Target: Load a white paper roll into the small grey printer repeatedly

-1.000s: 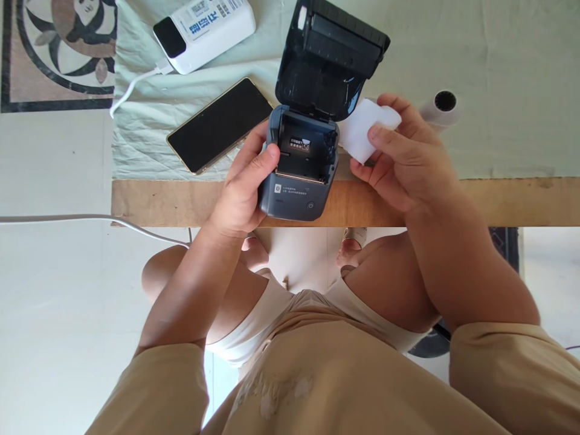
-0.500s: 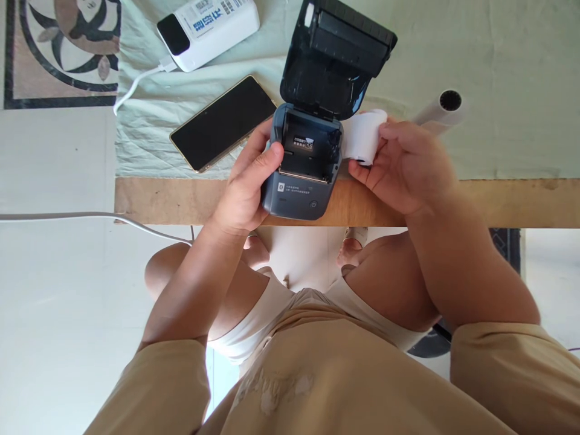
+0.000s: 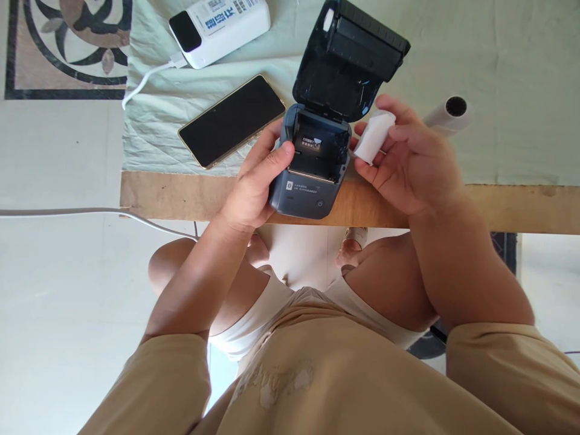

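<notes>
My left hand (image 3: pixel 263 178) grips the left side of a dark blue-grey label printer (image 3: pixel 303 190), its thumb on the rim. The printer's black lid (image 3: pixel 347 60) stands open at the top, and a small printed label shows inside the bare paper bay. In the fingers of my right hand (image 3: pixel 414 157) is a small white paper roll (image 3: pixel 375 136), tilted, just right of the printer. The fingertips behind the roll are partly hidden, and I cannot tell whether they touch the printer.
A black-screened phone (image 3: pixel 232 121) lies left of the printer on the green cloth (image 3: pixel 507 78). Behind it is a white power bank (image 3: pixel 235 30) with a white cable (image 3: pixel 145 78). A white tube with a dark hollow end (image 3: pixel 448 116) lies beyond my right hand. The wooden table edge (image 3: pixel 521 208) runs in front.
The paper roll has turned in my right hand and now leans, its side more towards me. My left hand keeps hold of the printer. The whole view has shifted slightly.
</notes>
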The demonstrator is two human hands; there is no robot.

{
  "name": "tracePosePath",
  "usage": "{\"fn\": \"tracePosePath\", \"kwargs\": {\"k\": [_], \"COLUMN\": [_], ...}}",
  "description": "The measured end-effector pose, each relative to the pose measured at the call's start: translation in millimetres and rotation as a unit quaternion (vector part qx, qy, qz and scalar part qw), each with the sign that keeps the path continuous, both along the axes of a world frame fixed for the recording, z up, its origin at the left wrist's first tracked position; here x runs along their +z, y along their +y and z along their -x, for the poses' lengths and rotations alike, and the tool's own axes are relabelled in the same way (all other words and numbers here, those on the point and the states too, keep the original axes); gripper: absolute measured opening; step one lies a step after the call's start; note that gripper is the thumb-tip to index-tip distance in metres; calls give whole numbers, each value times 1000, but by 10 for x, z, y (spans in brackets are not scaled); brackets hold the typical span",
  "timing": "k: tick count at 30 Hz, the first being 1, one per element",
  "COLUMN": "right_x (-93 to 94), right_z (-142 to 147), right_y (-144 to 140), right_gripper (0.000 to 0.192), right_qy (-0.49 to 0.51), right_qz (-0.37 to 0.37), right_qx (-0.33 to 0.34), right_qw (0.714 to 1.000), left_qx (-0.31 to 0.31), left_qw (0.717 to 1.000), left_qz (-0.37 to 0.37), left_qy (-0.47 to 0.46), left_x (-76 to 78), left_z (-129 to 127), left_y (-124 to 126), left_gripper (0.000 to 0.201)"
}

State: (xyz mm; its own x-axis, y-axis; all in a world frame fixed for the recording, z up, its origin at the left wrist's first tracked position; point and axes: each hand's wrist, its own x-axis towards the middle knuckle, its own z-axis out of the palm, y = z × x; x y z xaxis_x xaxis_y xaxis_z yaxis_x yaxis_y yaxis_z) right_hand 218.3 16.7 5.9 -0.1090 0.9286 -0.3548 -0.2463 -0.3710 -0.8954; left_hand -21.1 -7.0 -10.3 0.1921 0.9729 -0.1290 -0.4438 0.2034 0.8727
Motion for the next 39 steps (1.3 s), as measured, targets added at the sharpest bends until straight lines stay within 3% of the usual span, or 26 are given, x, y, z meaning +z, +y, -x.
{"fn": "tracePosePath", "kwargs": {"k": [4, 8, 12, 17, 23, 33, 39], "right_x": [33, 105, 113, 60, 84, 60, 0], "right_z": [8, 89, 159, 175, 168, 198, 193], "right_y": [-8, -51, -83, -73, -97, -99, -46], "right_gripper": [40, 28, 25, 41, 24, 25, 23], "right_qy": [-26, -8, -12, -5, -22, -7, 14], "right_qz": [-28, -2, -27, -50, -71, -39, -58], "right_qx": [25, -20, -40, -82, -46, -79, -69], "right_qw": [999, 1000, 999, 995, 996, 996, 996], "left_qx": [7, 7, -5, -4, 6, 6, 13], "left_qw": [1000, 1000, 1000, 1000, 1000, 1000, 999], "left_qz": [-8, -11, -9, -8, 6, -5, -27], "left_qy": [0, -1, 1, 4, -9, 11, 38], "left_x": [-11, -3, 43, 37, 16, 41, -49], "left_z": [3, 2, 5, 6, -3, -11, 12], "left_y": [8, 7, -7, -2, 1, -10, 33], "left_gripper": [39, 39, 33, 39, 39, 38, 42]}}
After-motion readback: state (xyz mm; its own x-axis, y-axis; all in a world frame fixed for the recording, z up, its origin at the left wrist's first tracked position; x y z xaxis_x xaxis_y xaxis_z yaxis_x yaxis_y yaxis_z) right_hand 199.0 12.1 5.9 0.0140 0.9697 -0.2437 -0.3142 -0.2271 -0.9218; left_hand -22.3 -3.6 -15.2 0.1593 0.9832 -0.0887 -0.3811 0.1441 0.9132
